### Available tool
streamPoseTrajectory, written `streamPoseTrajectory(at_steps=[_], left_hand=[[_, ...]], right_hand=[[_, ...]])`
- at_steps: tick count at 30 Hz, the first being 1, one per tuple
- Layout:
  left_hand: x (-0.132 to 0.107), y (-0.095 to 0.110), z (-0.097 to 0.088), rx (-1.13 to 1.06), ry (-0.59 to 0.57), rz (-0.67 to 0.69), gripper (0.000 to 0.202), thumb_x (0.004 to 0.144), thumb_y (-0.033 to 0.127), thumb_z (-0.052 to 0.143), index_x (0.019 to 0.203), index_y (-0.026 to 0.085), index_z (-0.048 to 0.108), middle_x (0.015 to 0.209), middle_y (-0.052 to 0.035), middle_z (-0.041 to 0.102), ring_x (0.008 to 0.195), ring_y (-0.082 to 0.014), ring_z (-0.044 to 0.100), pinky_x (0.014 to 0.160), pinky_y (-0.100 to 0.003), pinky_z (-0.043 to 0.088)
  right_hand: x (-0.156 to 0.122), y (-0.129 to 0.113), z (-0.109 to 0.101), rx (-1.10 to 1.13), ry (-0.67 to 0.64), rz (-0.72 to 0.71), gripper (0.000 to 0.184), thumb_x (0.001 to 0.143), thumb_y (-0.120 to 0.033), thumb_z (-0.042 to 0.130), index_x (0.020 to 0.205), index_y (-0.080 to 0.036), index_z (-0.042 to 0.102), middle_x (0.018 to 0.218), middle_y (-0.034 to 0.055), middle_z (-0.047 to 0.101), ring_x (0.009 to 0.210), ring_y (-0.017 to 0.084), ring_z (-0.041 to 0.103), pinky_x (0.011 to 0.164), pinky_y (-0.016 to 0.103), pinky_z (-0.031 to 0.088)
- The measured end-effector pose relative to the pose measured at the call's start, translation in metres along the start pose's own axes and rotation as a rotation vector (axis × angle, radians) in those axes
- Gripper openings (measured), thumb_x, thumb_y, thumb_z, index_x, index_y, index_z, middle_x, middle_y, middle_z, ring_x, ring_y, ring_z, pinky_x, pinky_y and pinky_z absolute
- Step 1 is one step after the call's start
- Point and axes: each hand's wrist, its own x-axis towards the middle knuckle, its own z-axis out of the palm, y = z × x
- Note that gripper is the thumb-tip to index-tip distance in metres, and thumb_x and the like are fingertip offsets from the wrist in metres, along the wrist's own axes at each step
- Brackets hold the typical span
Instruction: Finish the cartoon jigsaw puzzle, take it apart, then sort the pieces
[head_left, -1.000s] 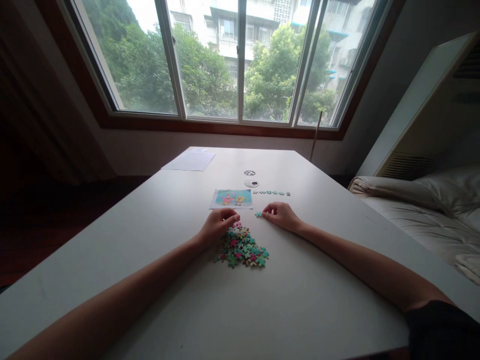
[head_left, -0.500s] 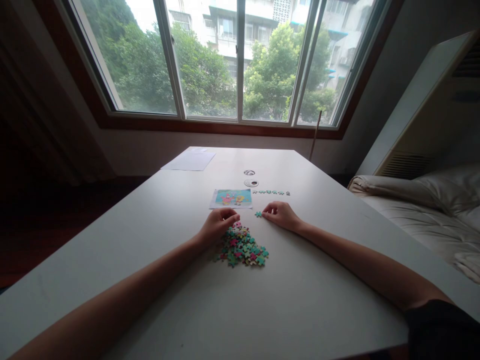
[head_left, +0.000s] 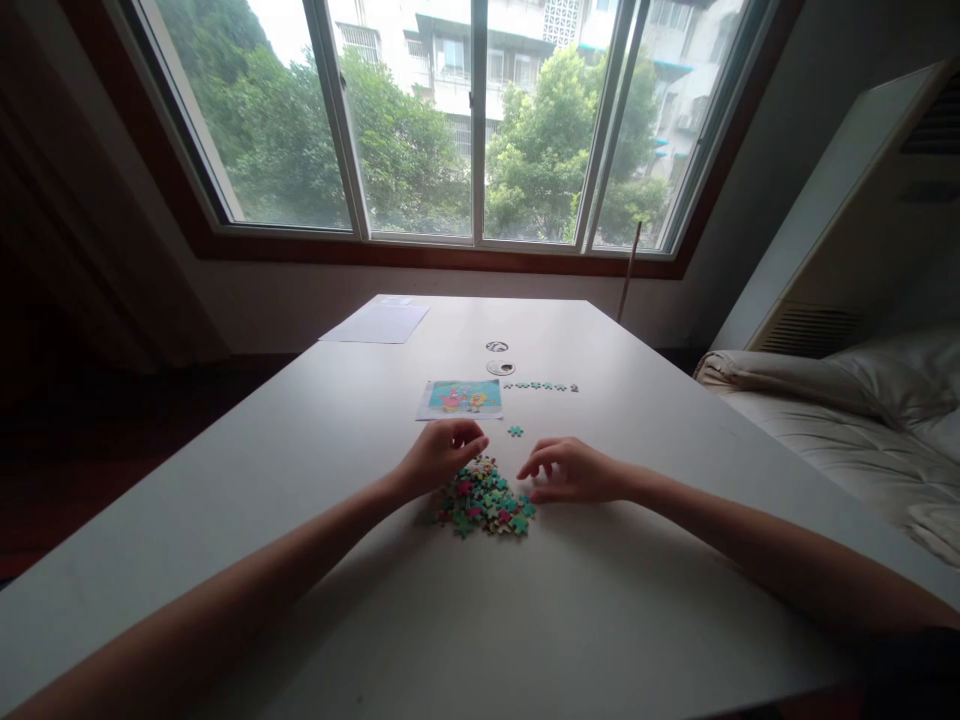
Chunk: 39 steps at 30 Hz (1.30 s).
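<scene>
A heap of small coloured puzzle pieces point(head_left: 484, 500) lies on the white table point(head_left: 360, 430) in front of me. My left hand point(head_left: 439, 455) rests at the heap's far left edge with its fingers curled; whether it holds a piece is hidden. My right hand point(head_left: 570, 470) hovers at the heap's right edge, fingers loosely spread and holding nothing. One teal piece point(head_left: 514, 431) lies alone on the table between and beyond the hands. A printed reference picture point(head_left: 461, 398) lies farther back. A short row of joined teal pieces point(head_left: 541, 386) sits to its right.
A sheet of paper point(head_left: 379, 322) lies at the table's far left. Two small round objects point(head_left: 499, 358) sit behind the picture. A wide window fills the far wall. A bed with pale bedding point(head_left: 847, 420) stands close to the table's right side.
My right hand let go of the single teal piece and drew back toward the heap. My left hand stayed at the heap's far left edge.
</scene>
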Motion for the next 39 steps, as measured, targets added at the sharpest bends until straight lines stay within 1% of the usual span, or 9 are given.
streamPoseTrajectory(at_steps=[5, 10, 14, 17, 22, 29, 33, 36, 39], left_hand=[[-0.012, 0.018, 0.007, 0.204, -0.052, 0.149, 0.016, 0.077, 0.023, 0.051, 0.067, 0.015, 0.061, 0.057, 0.0019, 0.054, 0.053, -0.0088, 0.043, 0.052, -0.02, 0.033], [-0.033, 0.034, 0.015, 0.246, -0.046, 0.175, 0.017, 0.079, 0.021, 0.049, 0.066, 0.015, 0.058, 0.063, 0.0, 0.054, 0.059, -0.0101, 0.046, 0.055, -0.02, 0.036], [-0.046, 0.041, 0.019, 0.237, -0.06, 0.174, 0.014, 0.079, 0.025, 0.05, 0.077, 0.018, 0.062, 0.072, -0.0025, 0.058, 0.065, -0.0124, 0.051, 0.06, -0.022, 0.039], [-0.05, 0.042, 0.023, 0.199, -0.051, 0.168, 0.017, 0.078, 0.031, 0.052, 0.084, 0.019, 0.063, 0.077, -0.0042, 0.059, 0.067, -0.0139, 0.053, 0.062, -0.024, 0.041], [-0.051, 0.043, 0.024, 0.15, -0.017, 0.186, 0.018, 0.08, 0.028, 0.051, 0.072, 0.018, 0.062, 0.068, -0.0033, 0.058, 0.063, -0.0128, 0.051, 0.059, -0.023, 0.04], [-0.05, 0.045, 0.023, 0.114, -0.021, 0.188, 0.014, 0.078, 0.025, 0.053, 0.071, 0.017, 0.062, 0.068, -0.0025, 0.058, 0.062, -0.0119, 0.049, 0.059, -0.022, 0.039], [-0.047, 0.043, 0.024, 0.028, 0.006, 0.113, 0.017, 0.079, 0.026, 0.052, 0.069, 0.015, 0.06, 0.062, -0.0004, 0.054, 0.056, -0.0098, 0.044, 0.054, -0.021, 0.037], [-0.045, 0.04, 0.024, -0.079, 0.011, 0.026, 0.021, 0.08, 0.031, 0.05, 0.071, 0.014, 0.058, 0.061, 0.0007, 0.052, 0.053, -0.009, 0.041, 0.05, -0.02, 0.035], [-0.045, 0.039, 0.025, -0.177, -0.013, -0.035, 0.024, 0.08, 0.035, 0.05, 0.073, 0.014, 0.058, 0.062, 0.0009, 0.051, 0.053, -0.0089, 0.041, 0.048, -0.019, 0.035]], right_hand=[[-0.007, -0.013, 0.009, -0.038, -0.007, -0.004, 0.028, 0.073, -0.036, 0.061, 0.095, -0.019, 0.065, 0.083, 0.0044, 0.056, 0.068, 0.01, 0.052, 0.064, 0.021, 0.043], [-0.014, -0.012, 0.002, 0.016, 0.041, 0.08, 0.019, 0.069, -0.033, 0.065, 0.08, -0.016, 0.064, 0.077, 0.0027, 0.057, 0.067, 0.01, 0.05, 0.06, 0.02, 0.041], [-0.016, -0.014, 0.006, 0.191, 0.168, 0.199, 0.022, 0.07, -0.037, 0.064, 0.072, -0.015, 0.061, 0.065, 0.0003, 0.057, 0.06, 0.009, 0.048, 0.055, 0.02, 0.037], [-0.015, -0.022, 0.016, 0.312, 0.275, 0.224, 0.024, 0.07, -0.038, 0.063, 0.07, -0.015, 0.06, 0.065, 0.0001, 0.059, 0.059, 0.009, 0.047, 0.055, 0.021, 0.037], [-0.016, -0.036, 0.03, 0.328, 0.349, 0.25, 0.023, 0.07, -0.039, 0.063, 0.07, -0.016, 0.06, 0.064, -0.0001, 0.059, 0.057, 0.009, 0.046, 0.055, 0.022, 0.037], [-0.017, -0.035, 0.035, 0.36, 0.429, 0.246, 0.022, 0.071, -0.038, 0.062, 0.071, -0.016, 0.06, 0.062, -0.0011, 0.057, 0.055, 0.008, 0.044, 0.053, 0.021, 0.035], [-0.018, -0.037, 0.034, 0.245, 0.465, 0.18, 0.018, 0.073, -0.035, 0.061, 0.076, -0.017, 0.061, 0.069, 0.0009, 0.061, 0.06, 0.01, 0.049, 0.056, 0.022, 0.039], [-0.02, -0.04, 0.032, 0.066, 0.522, 0.112, 0.013, 0.075, -0.032, 0.06, 0.078, -0.02, 0.063, 0.073, 0.0019, 0.063, 0.063, 0.011, 0.053, 0.061, 0.025, 0.041], [-0.021, -0.041, 0.031, -0.13, 0.571, 0.03, 0.01, 0.076, -0.031, 0.059, 0.077, -0.022, 0.064, 0.071, 0.0012, 0.065, 0.063, 0.011, 0.055, 0.069, 0.028, 0.04]])
